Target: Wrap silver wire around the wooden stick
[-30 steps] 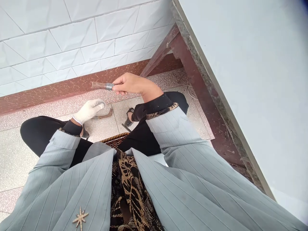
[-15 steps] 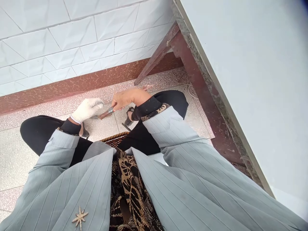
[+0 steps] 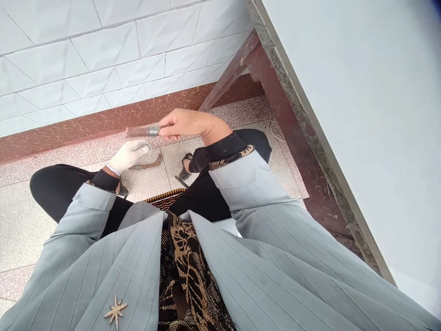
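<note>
My right hand (image 3: pixel 179 125), bare, is closed around a brown wooden-looking tool handle (image 3: pixel 137 132) with silvery wire wound about it. The handle points left and lies roughly level above the floor. Whatever the tool has at its other end is hidden by my hand and wrist. Lower and to the left, my left hand (image 3: pixel 126 157) wears a white knitted glove and has its fingers curled closed. I cannot make out anything in it. On the floor just beyond that glove lies a curved brown-handled tool (image 3: pixel 153 162), its thin dark part running partly behind the glove.
A white tiled wall (image 3: pixel 103 50) with a reddish skirting (image 3: pixel 103 112) runs across the front. On the right stands a white-topped table (image 3: pixel 361 115) with a reddish-brown frame (image 3: pixel 272 82). A woven basket edge (image 3: pixel 165 198) shows between my legs.
The handle in my right hand swung down and left close to the floor tool, then back up to nearly level. My gloved left hand shifted only slightly and stays closed.
</note>
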Available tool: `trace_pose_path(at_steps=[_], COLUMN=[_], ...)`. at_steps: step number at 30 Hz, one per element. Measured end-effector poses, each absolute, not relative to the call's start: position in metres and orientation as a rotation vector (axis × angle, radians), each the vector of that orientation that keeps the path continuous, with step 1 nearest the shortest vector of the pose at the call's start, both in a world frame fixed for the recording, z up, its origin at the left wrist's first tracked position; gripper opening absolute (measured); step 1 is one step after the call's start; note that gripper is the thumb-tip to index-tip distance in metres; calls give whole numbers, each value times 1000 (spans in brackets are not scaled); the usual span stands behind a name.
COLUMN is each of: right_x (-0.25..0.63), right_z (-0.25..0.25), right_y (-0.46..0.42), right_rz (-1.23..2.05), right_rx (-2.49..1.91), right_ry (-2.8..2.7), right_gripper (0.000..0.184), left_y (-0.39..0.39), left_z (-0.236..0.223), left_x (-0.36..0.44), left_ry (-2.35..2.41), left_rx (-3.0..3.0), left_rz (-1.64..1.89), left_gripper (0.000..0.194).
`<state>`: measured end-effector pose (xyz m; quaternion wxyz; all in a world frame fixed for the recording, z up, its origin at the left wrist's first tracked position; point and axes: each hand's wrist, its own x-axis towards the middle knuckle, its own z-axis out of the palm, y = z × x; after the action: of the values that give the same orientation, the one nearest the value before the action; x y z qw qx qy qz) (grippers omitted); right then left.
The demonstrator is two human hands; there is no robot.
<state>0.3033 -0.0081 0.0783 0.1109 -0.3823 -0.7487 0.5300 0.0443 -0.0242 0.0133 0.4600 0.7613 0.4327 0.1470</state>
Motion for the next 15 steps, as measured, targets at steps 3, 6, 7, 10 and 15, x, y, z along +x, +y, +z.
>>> trace_pose_path(at_steps=[3,6,7,10,15], right_x=[302,295,292,283,275], right_z=[80,75,72,65,65], right_y=[-8,-7,-7,-7,-14], right_rz=[1308,1066,989,876,1343], right_rx=[-1431,-1700,-1758,-1812,-1607], right_ry=[-2058,-2179,-2267,-2562,-2818], right_gripper=[25,24,23,20,18], left_y=[-27,-29,-30,-29,-23], left_z=[17,20,21,25,30], left_x=[46,46,45,43,40], left_ry=[1007,963,962,995,1061], left_rx=[1893,1967,1993,2064,2132], left_rz=[335,272,238,185,225], left_gripper=[32,35,36,36,34])
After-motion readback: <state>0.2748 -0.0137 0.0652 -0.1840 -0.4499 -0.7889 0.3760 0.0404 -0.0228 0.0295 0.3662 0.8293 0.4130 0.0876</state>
